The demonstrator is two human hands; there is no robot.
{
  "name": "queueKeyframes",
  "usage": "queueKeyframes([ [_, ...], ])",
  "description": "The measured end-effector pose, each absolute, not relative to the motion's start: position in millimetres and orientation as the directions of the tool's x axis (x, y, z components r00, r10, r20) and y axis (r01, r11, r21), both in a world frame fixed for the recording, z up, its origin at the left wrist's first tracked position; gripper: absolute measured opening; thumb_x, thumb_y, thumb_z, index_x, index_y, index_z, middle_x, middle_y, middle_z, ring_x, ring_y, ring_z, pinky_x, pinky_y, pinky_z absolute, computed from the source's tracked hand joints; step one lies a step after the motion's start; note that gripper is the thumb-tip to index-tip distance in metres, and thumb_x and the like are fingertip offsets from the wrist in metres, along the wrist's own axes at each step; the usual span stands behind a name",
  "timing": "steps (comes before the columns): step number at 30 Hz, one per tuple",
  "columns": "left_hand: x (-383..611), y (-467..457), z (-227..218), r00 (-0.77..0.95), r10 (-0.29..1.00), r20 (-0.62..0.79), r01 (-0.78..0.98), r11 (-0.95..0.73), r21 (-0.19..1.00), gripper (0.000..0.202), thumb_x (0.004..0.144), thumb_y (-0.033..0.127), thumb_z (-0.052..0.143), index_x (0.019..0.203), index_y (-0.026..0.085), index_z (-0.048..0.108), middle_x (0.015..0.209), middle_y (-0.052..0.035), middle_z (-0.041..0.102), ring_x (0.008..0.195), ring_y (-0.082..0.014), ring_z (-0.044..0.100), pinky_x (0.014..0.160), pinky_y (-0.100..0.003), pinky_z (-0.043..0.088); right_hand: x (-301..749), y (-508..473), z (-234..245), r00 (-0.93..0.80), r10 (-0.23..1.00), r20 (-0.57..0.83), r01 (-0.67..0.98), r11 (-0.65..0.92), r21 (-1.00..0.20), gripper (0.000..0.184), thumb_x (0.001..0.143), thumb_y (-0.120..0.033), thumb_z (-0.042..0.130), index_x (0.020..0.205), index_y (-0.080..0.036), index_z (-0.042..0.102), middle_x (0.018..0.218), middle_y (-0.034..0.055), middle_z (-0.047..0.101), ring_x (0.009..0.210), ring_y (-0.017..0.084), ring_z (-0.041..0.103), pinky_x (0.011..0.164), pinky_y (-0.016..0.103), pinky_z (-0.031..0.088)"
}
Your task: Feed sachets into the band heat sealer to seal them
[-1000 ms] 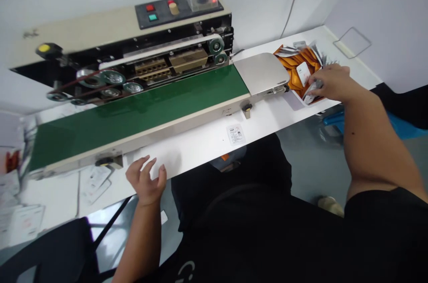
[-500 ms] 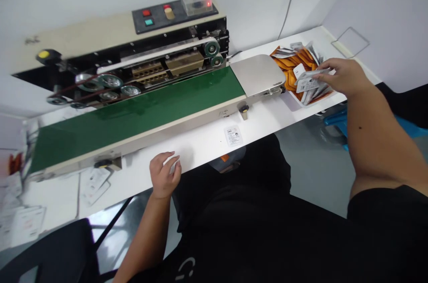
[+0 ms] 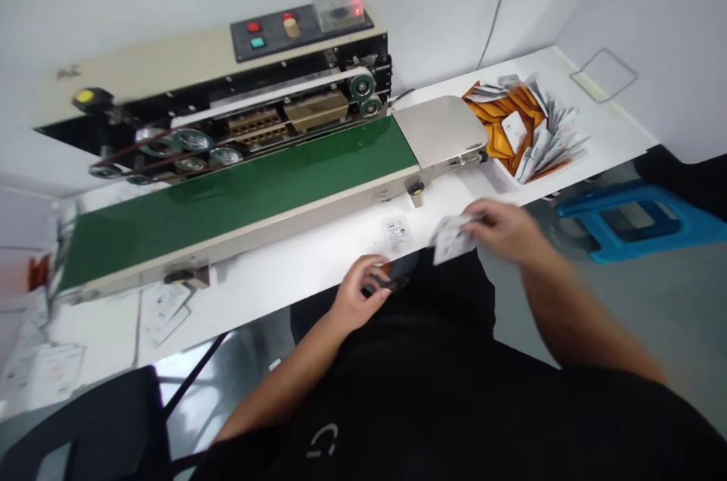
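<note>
Pinched in my right hand (image 3: 497,227) are a few white printed packets (image 3: 453,237), blurred by motion, held over the table's front edge; how many I cannot tell. My left hand (image 3: 360,293) hovers at the same edge with its fingers curved and apart, holding nothing. Just beyond it a single white packet (image 3: 396,235) with black print lies flat on the table. To the right, a white box (image 3: 503,172) is crammed with orange and silver-white packets (image 3: 522,125).
A band sealing machine (image 3: 164,64) with a green conveyor belt (image 3: 244,197) and a metal end plate (image 3: 437,131) spans the white table (image 3: 295,269). Loose packets (image 3: 169,307) lie at the left. A blue stool (image 3: 641,220) stands right, a black chair (image 3: 91,428) lower left.
My right hand has drawn packets out of the box and come left and nearer to my body. My left hand has moved right, toward the lone packet, staying empty.
</note>
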State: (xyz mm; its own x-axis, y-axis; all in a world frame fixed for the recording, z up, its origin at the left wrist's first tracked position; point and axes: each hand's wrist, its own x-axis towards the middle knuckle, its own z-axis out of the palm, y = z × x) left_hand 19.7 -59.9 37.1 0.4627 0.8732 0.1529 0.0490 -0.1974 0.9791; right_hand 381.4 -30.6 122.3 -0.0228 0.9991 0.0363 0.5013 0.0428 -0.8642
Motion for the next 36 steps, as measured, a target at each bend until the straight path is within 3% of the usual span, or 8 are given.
queueKeyframes([
  [3, 49.8, -68.8, 37.8, 0.547, 0.832, -0.099, -0.042, 0.145, 0.989, 0.081, 0.088, 0.05, 0.085, 0.155, 0.025, 0.048, 0.132, -0.0171, 0.07, 0.09, -0.0221, 0.076, 0.06, -0.027, 0.061, 310.5, -63.2, 91.2, -0.149, 0.986, -0.069, 0.414, -0.001, -0.91, 0.013, 0.091, -0.035, 0.074, 0.091, -0.023, 0.075, 0.086, 0.0028, 0.075, 0.074, 0.018, 0.067, 0.069, 0.03, 0.054],
  [6, 64.3, -70.9, 36.4, 0.456, 0.849, -0.266, -0.042, 0.319, 0.947, 0.064, 0.094, 0.058, 0.076, 0.141, 0.018, 0.059, 0.099, -0.0099, 0.075, 0.076, -0.0192, 0.073, 0.055, -0.025, 0.057, 272.1, -78.5, 62.6, -0.081, 0.989, -0.123, 0.305, -0.093, -0.948, 0.017, 0.095, -0.038, 0.069, 0.1, -0.022, 0.073, 0.091, 0.0031, 0.076, 0.077, 0.018, 0.069, 0.071, 0.03, 0.056],
  [10, 66.4, -65.4, 31.5, 0.301, 0.889, -0.346, -0.098, 0.39, 0.916, 0.057, 0.09, 0.059, 0.08, 0.125, 0.015, 0.067, 0.088, -0.006, 0.075, 0.07, -0.0155, 0.07, 0.057, -0.024, 0.055, 259.1, -83.3, 41.5, -0.043, 0.968, -0.247, 0.19, -0.234, -0.953, 0.049, 0.09, -0.038, 0.076, 0.137, -0.025, 0.067, 0.11, 0.0059, 0.078, 0.08, 0.02, 0.074, 0.071, 0.033, 0.061],
  [16, 60.6, -56.6, 21.9, 0.14, 0.931, -0.338, -0.232, 0.363, 0.902, 0.052, 0.089, 0.065, 0.078, 0.106, 0.016, 0.071, 0.087, -0.0037, 0.073, 0.069, -0.0133, 0.063, 0.06, -0.024, 0.052, 254.5, -77.2, 41.2, -0.082, 0.925, -0.372, 0.17, -0.354, -0.92, 0.07, 0.088, -0.034, 0.079, 0.155, -0.028, 0.06, 0.081, -0.0004, 0.075, 0.06, 0.018, 0.069, 0.063, 0.036, 0.062],
  [18, 58.0, -54.8, 21.6, 0.116, 0.942, -0.314, -0.245, 0.334, 0.91, 0.054, 0.092, 0.07, 0.072, 0.102, 0.017, 0.07, 0.083, -0.0032, 0.071, 0.069, -0.0136, 0.061, 0.06, -0.025, 0.052, 251.7, -74.4, 41.8, -0.089, 0.921, -0.379, 0.108, -0.369, -0.923, 0.067, 0.087, -0.034, 0.08, 0.152, -0.027, 0.062, 0.086, 0.001, 0.077, 0.06, 0.018, 0.068, 0.06, 0.035, 0.061],
  [23, 50.2, -50.0, 26.3, 0.112, 0.953, -0.281, -0.254, 0.3, 0.919, 0.055, 0.096, 0.072, 0.065, 0.095, 0.017, 0.068, 0.079, -0.0033, 0.068, 0.066, -0.0137, 0.06, 0.06, -0.027, 0.051, 244.9, -69.1, 42.0, -0.134, 0.926, -0.353, 0.006, -0.355, -0.935, 0.031, 0.089, -0.037, 0.08, 0.115, -0.022, 0.073, 0.079, 0.0013, 0.072, 0.059, 0.015, 0.065, 0.057, 0.031, 0.057],
  [29, 36.6, -36.4, 30.8, -0.005, 0.967, -0.254, -0.343, 0.237, 0.909, 0.053, 0.095, 0.071, 0.067, 0.094, 0.018, 0.066, 0.083, -0.0041, 0.072, 0.067, -0.014, 0.064, 0.058, -0.026, 0.051, 242.6, -67.7, 46.0, -0.034, 0.939, -0.342, -0.09, -0.344, -0.935, 0.035, 0.086, -0.042, 0.083, 0.111, -0.022, 0.07, 0.086, 0.0022, 0.075, 0.059, 0.014, 0.064, 0.055, 0.029, 0.056],
  [36, -5.5, -13.5, 20.5, 0.084, 0.982, -0.169, -0.029, 0.172, 0.985, 0.053, 0.098, 0.07, 0.065, 0.09, 0.018, 0.068, 0.066, -0.0019, 0.07, 0.06, -0.0156, 0.065, 0.062, -0.028, 0.053, 249.9, -69.8, 59.7, 0.056, 0.945, -0.324, -0.095, -0.318, -0.943, 0.03, 0.085, -0.049, 0.083, 0.091, -0.02, 0.076, 0.083, 0.0037, 0.072, 0.065, 0.013, 0.059, 0.06, 0.028, 0.053],
])
